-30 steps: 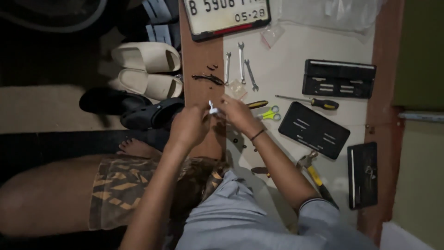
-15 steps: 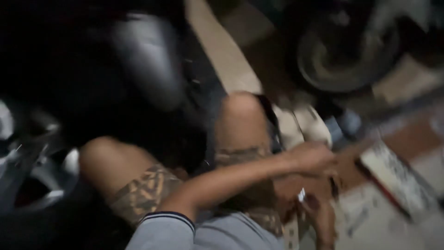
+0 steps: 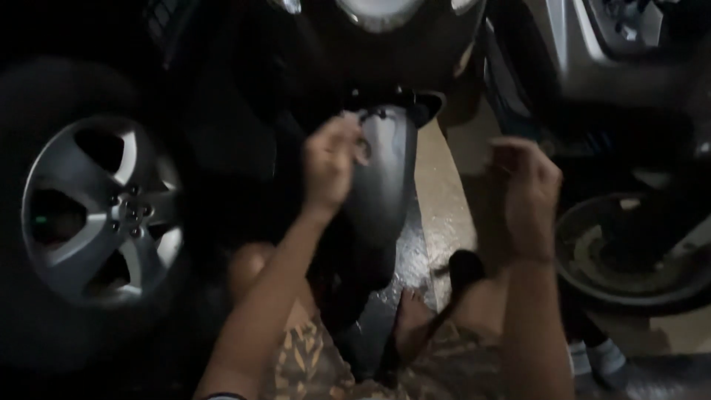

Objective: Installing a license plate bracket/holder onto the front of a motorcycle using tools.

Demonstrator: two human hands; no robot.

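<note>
Item 1, far left: a car wheel [image 3: 100, 211] with a silver spoked alloy rim and a ring of lug nuts at its hub, standing upright in deep shadow. I see the dark tyre around it only faintly.

Item 2, left of centre: my left hand [image 3: 329, 164], raised, fingers curled in narrowly. The fingertips are pinched at the upper left edge of the mudguard; a small pale bit seems to sit between them, but the blur stops me telling what it is.

Item 3, centre: a dark grey motorcycle mudguard [image 3: 381, 189], a curved plastic shell running top to bottom of the view, its upper end under a black bracket with small bolts. My left hand touches it near the top; its lower end reaches down between my knees.

Item 4, below centre: my legs in patterned brown shorts [image 3: 304, 363], one bare foot [image 3: 409, 315] on the wet, pale floor strip [image 3: 444, 215] just right of the mudguard.

Item 5, right of centre: my right hand [image 3: 522, 189], held up clear of the mudguard, fingers folded into a loose fist. I cannot tell whether it holds anything.

Item 6, far right: a second tyre [image 3: 629, 259], black, seen partly side-on, near my right forearm. Grey bodywork [image 3: 622, 52] sits above it.
</note>
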